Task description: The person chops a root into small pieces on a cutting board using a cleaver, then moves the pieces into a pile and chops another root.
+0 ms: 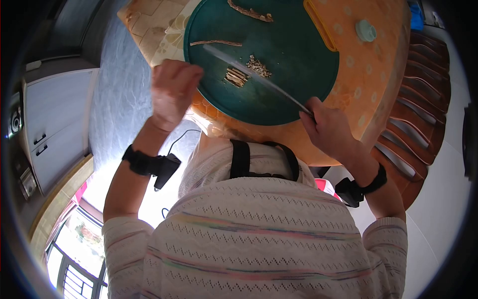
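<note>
1. head view: right hand (328, 130) clasps the knife (282, 91), blade angled over the board (298, 65), by the short sticks (236, 77).
2. left hand (174, 92) looks curled, grip unclear; for even cuts, align sticks snugly, fingertips tucked back.

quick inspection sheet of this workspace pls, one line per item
surface: round green board on an orange patterned tabletop
work things: thicker root-like piece and thin stick towards the far side; short cut sticks beside a heap of chopped bits, all on the board
clutter: small pale green item right of the board; a few stray crumbs on the board
grippers: bare hands; right hand grips a knife, its blade over the board; left hand at the board's left edge, blurred, nothing seen in it
cables: thin dark cable left of the person, off the table
surroundings: slatted brown seating right, pale cabinet left
</note>
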The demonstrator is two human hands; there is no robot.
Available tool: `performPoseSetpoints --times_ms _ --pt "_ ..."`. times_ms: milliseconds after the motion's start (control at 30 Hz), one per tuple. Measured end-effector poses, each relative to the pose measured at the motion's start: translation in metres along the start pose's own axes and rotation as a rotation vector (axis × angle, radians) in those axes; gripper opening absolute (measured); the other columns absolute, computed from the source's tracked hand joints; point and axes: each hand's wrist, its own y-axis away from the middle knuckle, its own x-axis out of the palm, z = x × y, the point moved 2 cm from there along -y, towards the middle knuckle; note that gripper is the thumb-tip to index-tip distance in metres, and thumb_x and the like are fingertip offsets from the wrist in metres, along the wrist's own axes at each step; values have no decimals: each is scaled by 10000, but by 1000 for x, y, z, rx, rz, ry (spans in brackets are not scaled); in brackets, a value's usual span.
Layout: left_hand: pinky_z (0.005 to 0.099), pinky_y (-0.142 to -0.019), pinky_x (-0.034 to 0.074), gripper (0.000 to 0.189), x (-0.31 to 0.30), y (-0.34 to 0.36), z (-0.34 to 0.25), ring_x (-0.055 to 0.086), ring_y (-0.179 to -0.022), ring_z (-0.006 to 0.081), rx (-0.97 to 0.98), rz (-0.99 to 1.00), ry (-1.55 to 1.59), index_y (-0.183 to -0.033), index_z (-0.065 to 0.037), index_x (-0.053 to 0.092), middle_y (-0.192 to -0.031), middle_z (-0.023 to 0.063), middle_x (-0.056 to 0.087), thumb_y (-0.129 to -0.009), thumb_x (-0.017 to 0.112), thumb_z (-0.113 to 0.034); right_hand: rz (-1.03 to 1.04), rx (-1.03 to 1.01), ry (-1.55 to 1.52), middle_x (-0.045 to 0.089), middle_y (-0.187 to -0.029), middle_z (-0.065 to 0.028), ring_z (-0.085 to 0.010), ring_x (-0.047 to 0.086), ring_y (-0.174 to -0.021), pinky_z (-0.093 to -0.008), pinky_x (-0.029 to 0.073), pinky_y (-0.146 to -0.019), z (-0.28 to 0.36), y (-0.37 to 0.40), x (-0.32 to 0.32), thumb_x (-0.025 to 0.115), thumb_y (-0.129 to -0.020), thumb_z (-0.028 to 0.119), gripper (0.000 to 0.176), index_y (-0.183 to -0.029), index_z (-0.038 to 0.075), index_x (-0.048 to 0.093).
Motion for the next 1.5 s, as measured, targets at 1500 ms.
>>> performPoseSetpoints --times_ms 1500 --pt "324 -614 488 166 58 7 -65 572 -725 235 -196 -70 51 -806 -61 672 -763 54 598 -666 746 -8 6 123 -459 550 -586 -96 -183 553 -490 -287 406 -467 -20 -8 10 617 -860 101 137 -847 16 510"
